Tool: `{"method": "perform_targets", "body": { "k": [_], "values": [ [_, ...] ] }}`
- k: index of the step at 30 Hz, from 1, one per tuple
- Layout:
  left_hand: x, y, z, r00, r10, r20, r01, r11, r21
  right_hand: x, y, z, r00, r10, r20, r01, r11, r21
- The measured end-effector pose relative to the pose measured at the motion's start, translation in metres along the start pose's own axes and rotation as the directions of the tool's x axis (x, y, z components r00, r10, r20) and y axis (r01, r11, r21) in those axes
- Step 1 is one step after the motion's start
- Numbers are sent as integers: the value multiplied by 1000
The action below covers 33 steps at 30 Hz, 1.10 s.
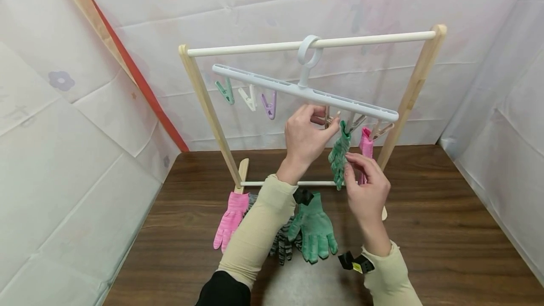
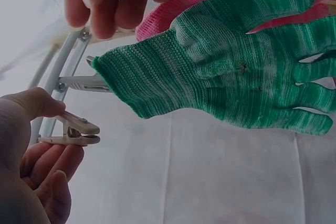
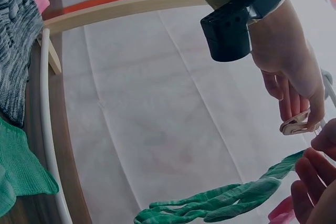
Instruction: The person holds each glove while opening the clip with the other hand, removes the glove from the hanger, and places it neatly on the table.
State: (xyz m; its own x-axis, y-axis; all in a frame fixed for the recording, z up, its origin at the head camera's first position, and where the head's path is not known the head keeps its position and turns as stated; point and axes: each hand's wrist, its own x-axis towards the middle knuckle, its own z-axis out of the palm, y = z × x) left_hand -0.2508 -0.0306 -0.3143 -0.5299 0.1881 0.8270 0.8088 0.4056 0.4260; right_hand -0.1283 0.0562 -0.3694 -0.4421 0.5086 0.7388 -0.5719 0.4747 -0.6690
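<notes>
My left hand (image 1: 308, 136) pinches a beige clothespin (image 2: 79, 132) under the white hanger (image 1: 272, 84); in the left wrist view the pin's jaws hold nothing. Beside it a green glove (image 1: 340, 155) hangs by its cuff from another clothespin (image 2: 86, 83), fingers downward. My right hand (image 1: 369, 185) is close beside this glove, its fingers loosely bent. In the left wrist view its fingertips (image 2: 102, 27) are just off the cuff, gripping nothing. A pink glove (image 1: 366, 143) hangs from the pin at the hanger's right end.
The hanger hooks over the rod (image 1: 374, 40) of a wooden rack and tilts down rightward. Green (image 1: 224, 91), white (image 1: 248, 98) and purple (image 1: 269, 105) pins hang at its left. On the table lie a pink glove (image 1: 231, 218), dark striped gloves (image 1: 282, 242) and a green glove (image 1: 314, 230).
</notes>
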Motion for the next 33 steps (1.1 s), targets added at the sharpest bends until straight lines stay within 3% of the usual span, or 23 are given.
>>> {"method": "perform_targets", "body": {
  "k": [10,21,33],
  "values": [
    [-1,1,-1,1000,-2,-5,2,1000,-7,-1,7,2,998,56,-40,-56,998,-2],
    [-2,2,-2,1000,-6,-3,6,1000,-14,-7,17,5,993,120,-13,-120,993,2],
    [-3,1,-1,1000,13,-19,-13,999,-49,-9,26,7,990,131,-58,-131,991,-6]
  ]
}}
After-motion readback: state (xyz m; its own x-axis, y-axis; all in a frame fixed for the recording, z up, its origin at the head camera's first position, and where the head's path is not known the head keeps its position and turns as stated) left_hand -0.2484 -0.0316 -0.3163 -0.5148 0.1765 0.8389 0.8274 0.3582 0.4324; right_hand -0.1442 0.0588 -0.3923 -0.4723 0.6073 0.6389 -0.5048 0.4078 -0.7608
